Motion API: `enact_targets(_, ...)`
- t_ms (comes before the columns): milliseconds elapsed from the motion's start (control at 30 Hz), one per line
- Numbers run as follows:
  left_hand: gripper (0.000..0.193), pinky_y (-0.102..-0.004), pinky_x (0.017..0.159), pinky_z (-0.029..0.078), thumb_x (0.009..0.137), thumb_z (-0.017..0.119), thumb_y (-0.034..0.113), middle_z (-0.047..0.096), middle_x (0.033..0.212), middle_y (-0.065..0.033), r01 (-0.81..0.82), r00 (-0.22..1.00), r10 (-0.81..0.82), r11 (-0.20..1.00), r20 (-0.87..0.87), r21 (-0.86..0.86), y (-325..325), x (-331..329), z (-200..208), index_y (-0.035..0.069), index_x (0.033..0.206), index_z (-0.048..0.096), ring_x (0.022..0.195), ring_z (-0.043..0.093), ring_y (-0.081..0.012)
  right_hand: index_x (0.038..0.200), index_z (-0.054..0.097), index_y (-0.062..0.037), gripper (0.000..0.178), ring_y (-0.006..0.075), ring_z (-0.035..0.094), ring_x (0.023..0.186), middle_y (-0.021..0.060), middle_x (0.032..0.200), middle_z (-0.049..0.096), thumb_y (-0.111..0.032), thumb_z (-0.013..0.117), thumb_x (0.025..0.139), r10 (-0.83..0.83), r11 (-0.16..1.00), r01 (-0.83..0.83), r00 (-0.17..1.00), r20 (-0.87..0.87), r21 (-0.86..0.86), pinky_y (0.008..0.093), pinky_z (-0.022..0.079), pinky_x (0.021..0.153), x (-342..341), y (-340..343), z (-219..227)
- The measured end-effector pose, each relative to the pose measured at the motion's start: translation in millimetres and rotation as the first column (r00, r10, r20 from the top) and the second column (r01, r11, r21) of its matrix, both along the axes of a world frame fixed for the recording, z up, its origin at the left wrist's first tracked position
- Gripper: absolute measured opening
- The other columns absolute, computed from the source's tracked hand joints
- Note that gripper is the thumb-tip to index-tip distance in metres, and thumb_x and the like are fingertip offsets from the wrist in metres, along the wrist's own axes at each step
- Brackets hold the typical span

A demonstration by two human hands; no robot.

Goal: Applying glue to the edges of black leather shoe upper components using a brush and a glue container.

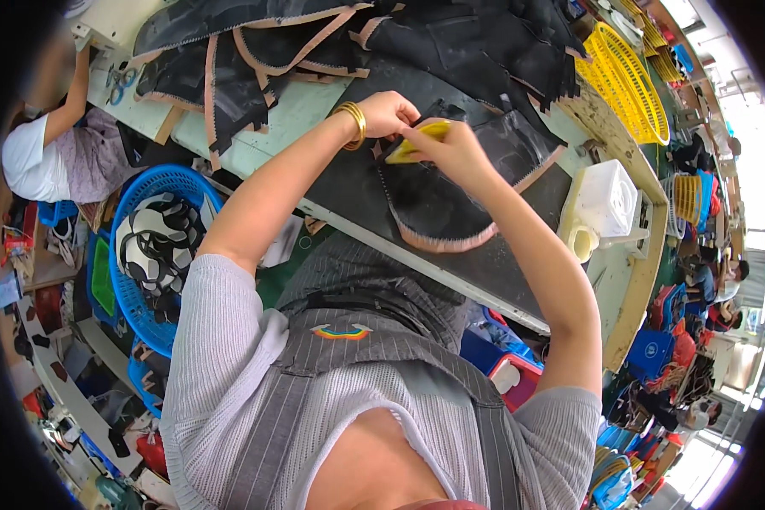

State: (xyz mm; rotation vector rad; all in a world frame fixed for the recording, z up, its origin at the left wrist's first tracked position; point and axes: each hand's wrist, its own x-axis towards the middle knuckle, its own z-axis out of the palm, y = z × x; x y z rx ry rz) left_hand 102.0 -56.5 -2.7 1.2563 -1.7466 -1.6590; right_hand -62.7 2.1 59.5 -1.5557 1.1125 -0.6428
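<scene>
My right hand [453,155] is closed around a flat yellow piece [432,134], perhaps a scraper; its exact kind is unclear. The piece sits over the upper left part of a black curved panel [438,204] with a pinkish, zigzag-stitched border. Beside it my left hand [387,115] has its fingers pinched together, close to the right fingertips. Whatever those left fingers grip is hidden. The panel lies on a dark work mat [535,263]. More black panels [467,47] with similar pinkish edges are heaped beyond my hands.
On the table's right stands a white container [608,197], with a yellow basket [625,85] farther off. Blue-handled scissors [121,83] lie at the far left. A blue basket [127,293] of black and white pieces stands left of me. Another person [34,161] sits at far left.
</scene>
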Motion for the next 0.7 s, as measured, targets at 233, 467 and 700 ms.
enact_targets(233,0.024,-0.0294,0.063,0.047,0.076,0.056,0.002,0.064,0.078,-0.0109,0.114,0.982,0.001,0.793,0.189,-0.599,17,-10,31,0.003,0.099,0.061,0.068,0.06,-0.0185,0.069,0.058,0.0009,0.021,0.0104,0.057,0.062,0.0048,0.066,0.06,-0.019,0.062,0.076,0.386,0.922,-0.383,0.889,-0.246,0.065,0.0236,0.046,0.058,-7,11,17)
enact_targets(467,0.033,-0.0352,0.074,0.049,0.069,0.051,-0.005,0.063,0.09,-0.015,0.186,0.95,0.075,0.646,0.304,-0.74,22,-25,50,0.005,0.098,0.064,0.084,0.061,-0.0291,0.075,0.052,-0.0008,0.012,0.008,0.052,0.067,0.0055,0.072,0.056,-0.008,0.061,0.071,0.301,0.953,-0.303,0.94,-0.158,0.012,0.0233,0.042,0.061,-35,11,17)
enact_targets(700,0.032,-0.0354,0.074,0.049,0.07,0.05,-0.006,0.063,0.091,-0.0142,0.192,0.945,0.057,0.701,0.322,-0.687,15,-41,52,0.004,0.097,0.064,0.085,0.061,-0.0293,0.075,0.054,-0.0004,0.012,0.0107,0.053,0.069,0.0043,0.07,0.056,-0.008,0.063,0.071,0.247,0.969,-0.247,0.967,-0.061,0.001,0.0255,0.043,0.063,-57,17,13)
